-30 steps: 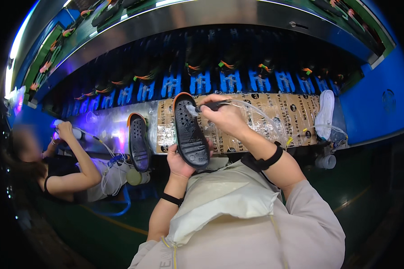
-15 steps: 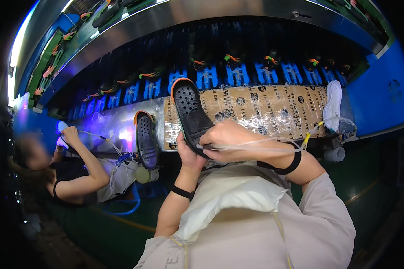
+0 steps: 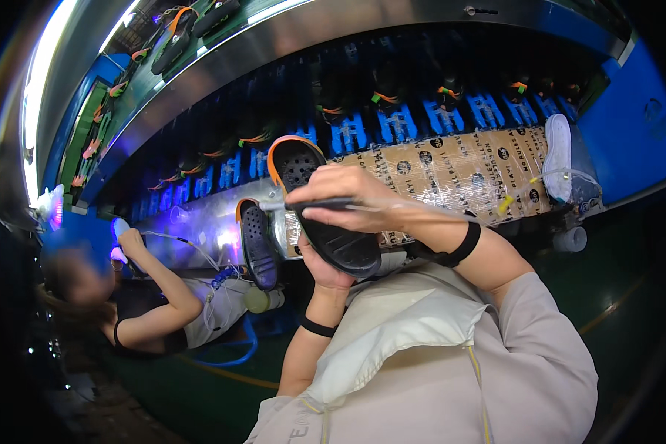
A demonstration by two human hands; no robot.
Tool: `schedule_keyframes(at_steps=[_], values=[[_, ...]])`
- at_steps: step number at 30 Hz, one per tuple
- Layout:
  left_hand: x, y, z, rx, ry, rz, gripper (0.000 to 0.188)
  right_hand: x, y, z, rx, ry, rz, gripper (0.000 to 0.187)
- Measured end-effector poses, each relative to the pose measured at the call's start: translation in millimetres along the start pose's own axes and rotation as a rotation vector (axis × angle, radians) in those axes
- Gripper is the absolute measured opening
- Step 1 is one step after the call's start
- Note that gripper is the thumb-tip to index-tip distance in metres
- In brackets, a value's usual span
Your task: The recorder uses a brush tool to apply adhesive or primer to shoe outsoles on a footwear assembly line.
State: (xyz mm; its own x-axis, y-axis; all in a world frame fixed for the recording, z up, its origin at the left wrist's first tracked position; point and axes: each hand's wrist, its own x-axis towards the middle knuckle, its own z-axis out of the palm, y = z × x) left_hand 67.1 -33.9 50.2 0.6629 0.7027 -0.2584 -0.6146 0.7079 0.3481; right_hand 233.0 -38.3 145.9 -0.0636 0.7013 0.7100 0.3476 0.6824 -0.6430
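My left hand grips a black shoe sole with an orange rim at its toe. The sole is tilted up, its inner side with round holes facing me. Across its middle, my right hand is closed on a dark-handled brush-like tool with a pale tip. That tip is at the sole's left edge; whether it touches is unclear. A clear tube runs from the tool along my right forearm. Just left stands a second black sole with an orange rim, leaning at the bench edge.
Printed cardboard covers part of the metal bench. A white sole lies at its right end, above a translucent cup. Blue racks line the back. At left, a co-worker's hand holds something pale, near a greenish jar.
My right hand has moved the tool from the sole's near end up to its left edge. The sole has turned slightly in my left hand. The whole view has shifted a little.
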Motion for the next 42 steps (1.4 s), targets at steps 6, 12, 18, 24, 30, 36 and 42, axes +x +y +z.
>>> schedule_keyframes(at_steps=[6, 12, 18, 24, 30, 36, 42], values=[[-2.2, 0.0, 11.1, 0.032, -0.066, 0.031, 0.070, 1.3, -2.5, -3.7, -0.537, 0.106, -0.042, 0.030], [6.3, 11.8, 6.5, -0.094, -0.226, 0.003, 0.070, -1.5, -2.4, -7.8, -0.154, 0.141, 0.057, 0.024], [5.8, 7.9, 5.3, -0.094, -0.310, 0.075, 0.079, -3.8, -19.7, -15.1, -0.264, -0.290, -0.071, 0.028], [12.3, 19.9, 3.8, -0.107, -0.193, 0.101, 0.075, -9.6, -27.8, -15.9, -0.405, -0.246, -0.060, 0.029], [20.8, 33.6, -6.7, -0.137, -0.259, 0.149, 0.076, -6.2, -36.6, -23.4, -0.318, -0.142, 0.017, 0.031], [21.8, 40.7, 29.5, -0.007, -0.561, 0.049, 0.078, -6.2, -45.0, -27.4, 0.028, -0.530, -0.132, 0.032], [21.7, 56.0, 39.6, 0.000, -0.497, 0.051, 0.087, -2.1, -57.8, -33.3, -0.105, -0.606, -0.061, 0.031]])
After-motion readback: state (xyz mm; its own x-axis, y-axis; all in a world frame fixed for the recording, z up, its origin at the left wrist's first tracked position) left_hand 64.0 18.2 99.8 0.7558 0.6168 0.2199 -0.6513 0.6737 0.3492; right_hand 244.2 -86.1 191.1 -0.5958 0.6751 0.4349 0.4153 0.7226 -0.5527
